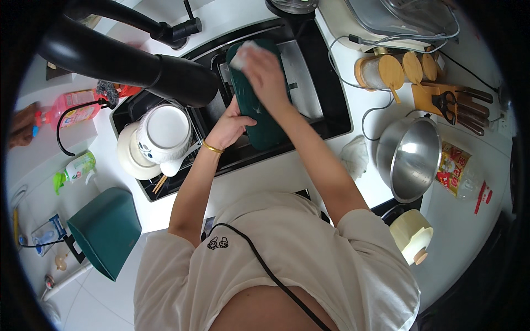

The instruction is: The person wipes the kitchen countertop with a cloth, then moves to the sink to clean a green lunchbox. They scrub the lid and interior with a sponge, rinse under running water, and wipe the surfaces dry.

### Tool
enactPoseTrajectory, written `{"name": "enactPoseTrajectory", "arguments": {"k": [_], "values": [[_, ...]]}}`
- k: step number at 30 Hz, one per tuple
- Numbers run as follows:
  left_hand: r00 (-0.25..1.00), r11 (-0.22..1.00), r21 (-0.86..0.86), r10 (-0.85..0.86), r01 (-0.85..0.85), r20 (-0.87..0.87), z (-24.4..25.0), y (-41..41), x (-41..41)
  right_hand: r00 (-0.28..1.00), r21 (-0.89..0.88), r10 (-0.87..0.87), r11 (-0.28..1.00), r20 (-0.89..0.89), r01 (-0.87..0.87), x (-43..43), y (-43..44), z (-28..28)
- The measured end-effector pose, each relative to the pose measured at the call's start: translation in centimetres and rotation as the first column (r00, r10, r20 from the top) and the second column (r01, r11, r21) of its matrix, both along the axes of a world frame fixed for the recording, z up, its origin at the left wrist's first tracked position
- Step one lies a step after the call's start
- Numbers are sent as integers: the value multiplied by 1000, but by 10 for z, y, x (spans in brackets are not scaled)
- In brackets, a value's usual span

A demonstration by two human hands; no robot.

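A long dark green panel with rounded corners (265,111) is tilted over the black sink (339,107). My left hand (229,126) grips its left edge, with the thumb lying on the face. My right hand (265,74), slightly blurred, presses a crumpled white cloth or tissue (242,56) against the panel's upper part. Left of my left hand, a white bowl (165,126) stands upside down beside a cream plate (134,159) on a rack at the sink's left end. What the panel belongs to cannot be told.
A large black faucet (178,78) reaches over the sink from the upper left. On the right counter are a steel bowl (410,159), a white cloth (355,157), jars with wooden lids (389,72) and a knife block (426,99). A green bin (105,231) is at lower left.
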State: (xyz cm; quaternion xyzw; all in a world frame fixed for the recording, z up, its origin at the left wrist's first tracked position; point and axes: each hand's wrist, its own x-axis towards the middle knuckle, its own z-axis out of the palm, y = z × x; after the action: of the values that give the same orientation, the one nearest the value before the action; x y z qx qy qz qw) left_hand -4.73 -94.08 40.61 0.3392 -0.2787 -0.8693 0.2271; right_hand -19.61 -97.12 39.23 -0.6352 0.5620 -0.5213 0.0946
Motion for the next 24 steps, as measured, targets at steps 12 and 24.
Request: {"name": "enactPoseTrajectory", "arguments": {"k": [12, 24], "values": [[998, 999, 22, 44, -45, 52, 7, -1, 8, 997, -10, 37, 999, -61, -38, 23, 14, 11], [997, 997, 3, 71, -71, 15, 2, -11, 18, 995, 58, 88, 995, -49, -85, 20, 35, 15]]}}
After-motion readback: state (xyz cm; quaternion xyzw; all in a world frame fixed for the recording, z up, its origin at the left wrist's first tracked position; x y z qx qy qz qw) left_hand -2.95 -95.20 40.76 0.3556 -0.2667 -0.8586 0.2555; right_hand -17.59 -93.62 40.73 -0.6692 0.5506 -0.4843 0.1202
